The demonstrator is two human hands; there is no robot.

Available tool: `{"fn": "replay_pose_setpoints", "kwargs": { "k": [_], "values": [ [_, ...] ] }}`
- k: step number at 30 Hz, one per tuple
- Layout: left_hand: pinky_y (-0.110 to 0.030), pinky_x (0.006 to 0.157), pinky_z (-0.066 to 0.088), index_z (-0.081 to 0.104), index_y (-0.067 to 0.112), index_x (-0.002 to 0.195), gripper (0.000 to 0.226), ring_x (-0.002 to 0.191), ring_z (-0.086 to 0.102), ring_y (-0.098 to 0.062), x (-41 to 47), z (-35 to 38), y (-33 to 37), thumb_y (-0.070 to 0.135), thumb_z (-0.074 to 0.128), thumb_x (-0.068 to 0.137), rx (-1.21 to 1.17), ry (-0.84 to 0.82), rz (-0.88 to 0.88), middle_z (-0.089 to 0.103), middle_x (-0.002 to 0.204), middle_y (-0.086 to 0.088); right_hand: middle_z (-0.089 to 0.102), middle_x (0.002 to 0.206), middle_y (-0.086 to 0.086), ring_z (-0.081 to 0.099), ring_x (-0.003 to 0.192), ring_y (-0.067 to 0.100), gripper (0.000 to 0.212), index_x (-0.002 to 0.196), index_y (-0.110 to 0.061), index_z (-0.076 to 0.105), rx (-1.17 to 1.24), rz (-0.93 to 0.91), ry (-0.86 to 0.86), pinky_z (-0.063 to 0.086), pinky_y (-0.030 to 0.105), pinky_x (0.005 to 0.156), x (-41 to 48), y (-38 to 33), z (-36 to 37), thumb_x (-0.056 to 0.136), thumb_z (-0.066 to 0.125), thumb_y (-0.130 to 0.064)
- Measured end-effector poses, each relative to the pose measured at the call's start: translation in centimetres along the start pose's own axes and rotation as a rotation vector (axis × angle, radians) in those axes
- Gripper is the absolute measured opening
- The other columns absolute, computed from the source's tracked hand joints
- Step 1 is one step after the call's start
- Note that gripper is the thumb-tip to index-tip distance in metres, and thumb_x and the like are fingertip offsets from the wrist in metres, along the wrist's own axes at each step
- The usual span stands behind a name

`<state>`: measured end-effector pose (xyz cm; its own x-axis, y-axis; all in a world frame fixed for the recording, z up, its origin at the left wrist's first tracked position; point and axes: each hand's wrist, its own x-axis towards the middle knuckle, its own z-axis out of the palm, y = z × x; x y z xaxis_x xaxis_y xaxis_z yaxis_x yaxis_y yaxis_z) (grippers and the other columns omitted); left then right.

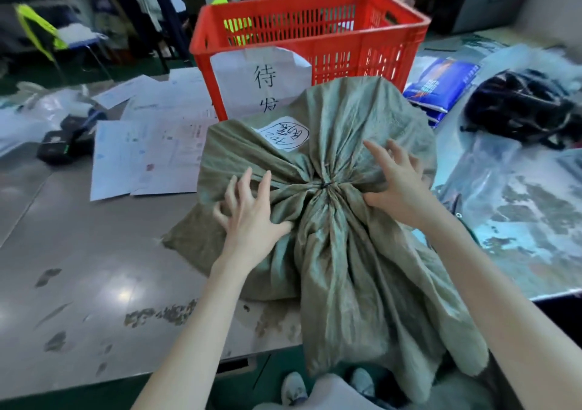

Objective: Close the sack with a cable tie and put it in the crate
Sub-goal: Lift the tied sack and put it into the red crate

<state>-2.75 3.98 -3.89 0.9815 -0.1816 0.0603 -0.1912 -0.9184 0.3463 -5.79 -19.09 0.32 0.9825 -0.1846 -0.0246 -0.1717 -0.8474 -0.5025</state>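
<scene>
The steel worktop (pixel 78 268) carries the grey-green woven sack (pixel 346 116) at its near edge, directly in front of the red slatted crate (pixel 346 53), which stands just behind it and looks to touch its far side. The sack appears to lie with its long axis running from the crate toward the person. The bulging body is at the far end, the gathered neck faces the person, and the loose mouth fabric spills over the worktop's edge. Loose papers (pixel 151 154) lie to the left.

The left hand (pixel 252 217) claws into the folds left of the neck, fingers curled into the cloth. The right hand (pixel 396 183) grips bunched fabric just right of the neck, thumb tucked under. A thin black cable tie (pixel 326 184) already cinches the neck between them, so closing seems done and the lift is the step in hand.

To do it well, each hand should gather a full fistful of the body rather than the slack skirt. The lift should clear the crate's rim and lower the body in first, with the loose mouth tucked in afterward.
</scene>
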Motion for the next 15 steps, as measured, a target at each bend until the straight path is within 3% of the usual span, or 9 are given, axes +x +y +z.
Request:
{"fn": "replay_pose_setpoints", "kwargs": {
  "k": [5, 9, 11, 15],
  "values": [
    [-0.061, 0.107, 0.014, 0.038, 0.036, 0.139, 0.068, 0.143, 0.007, -0.023, 1.7, 0.7, -0.7, 0.034, 0.070, 0.079, -0.098, 0.059, 0.001, 0.017, 0.157, 0.001, -0.001, 0.157, -0.001, 0.003, 0.139, 0.033, 0.087, 0.139, -0.052, 0.017, -0.154, -0.050, -0.067, 0.016, 0.063, 0.102, 1.6, -1.7, 0.6, 0.077, 0.061, -0.011],
    [-0.054, 0.098, 0.022, 0.060, 0.031, 0.109, 0.034, 0.135, 0.023, -0.023, 2.0, 1.4, -0.7, 0.022, 0.070, 0.077, -0.119, 0.194, -0.002, 0.038, 0.143, 0.004, 0.021, 0.149, 0.005, 0.018, 0.131, 0.033, 0.068, 0.128, -0.046, 0.042, -0.242, -0.061, -0.049, 0.022, 0.059, 0.099, 2.3, -1.8, 1.0, 0.074, 0.063, -0.010],
    [-0.047, 0.089, 0.024, 0.060, 0.024, 0.096, 0.023, 0.126, 0.030, -0.024, 2.0, 1.7, -0.6, 0.014, 0.070, 0.077, -0.138, 0.259, 0.013, 0.045, 0.131, 0.003, 0.033, 0.133, 0.009, 0.025, 0.120, 0.032, 0.059, 0.120, -0.039, 0.048, -0.228, -0.082, -0.008, 0.026, 0.056, 0.095, 2.6, -1.7, 1.0, 0.072, 0.064, -0.009],
    [-0.041, 0.078, 0.027, 0.044, 0.020, 0.086, 0.027, 0.108, 0.034, -0.025, 2.3, 2.0, 0.3, 0.007, 0.067, 0.079, -0.215, 0.298, 0.028, 0.049, 0.105, 0.000, 0.034, 0.110, 0.008, 0.030, 0.106, 0.031, 0.042, 0.101, -0.027, 0.048, -0.259, -0.101, -0.001, 0.028, 0.057, 0.090, 3.1, -1.7, 0.8, 0.068, 0.061, -0.004]
  ]
}}
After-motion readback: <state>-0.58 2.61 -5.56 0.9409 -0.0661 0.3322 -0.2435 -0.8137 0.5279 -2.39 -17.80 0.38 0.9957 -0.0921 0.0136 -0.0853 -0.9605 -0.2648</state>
